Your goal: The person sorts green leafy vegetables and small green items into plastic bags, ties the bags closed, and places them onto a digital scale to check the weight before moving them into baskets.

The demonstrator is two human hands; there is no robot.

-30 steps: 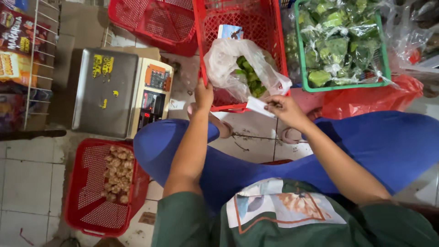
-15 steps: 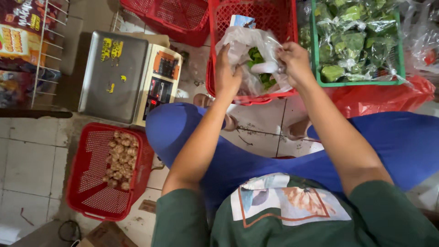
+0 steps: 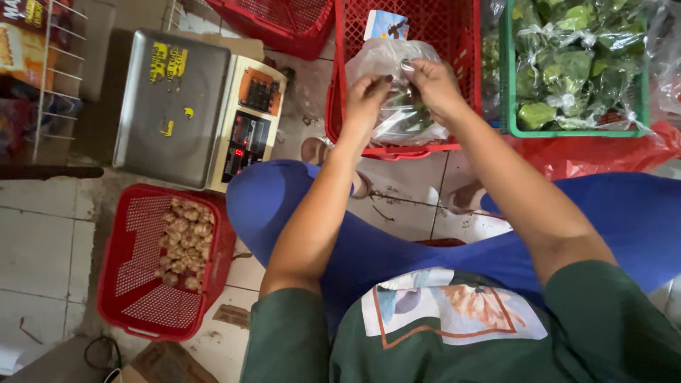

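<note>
A clear plastic bag (image 3: pixel 397 64) with green vegetables inside rests on the rim of a red crate (image 3: pixel 425 25) in front of me. My left hand (image 3: pixel 365 99) grips the bag's left side. My right hand (image 3: pixel 434 85) pinches the bag's top from the right. Both hands touch the bag close together. The vegetables show only dimly through the plastic, between my fingers.
A metal-topped digital scale (image 3: pixel 191 106) stands at the left. A red basket (image 3: pixel 163 262) with brown knobbly roots sits on the tiled floor below it. A green crate (image 3: pixel 574 130) of bagged greens is at the right, above a red plastic bag (image 3: pixel 603 152). A wire rack (image 3: pixel 42 78) stands far left.
My hands went from a white slip below the bag up to the bag itself, and have now closed together on its top. The slip is out of sight.
</note>
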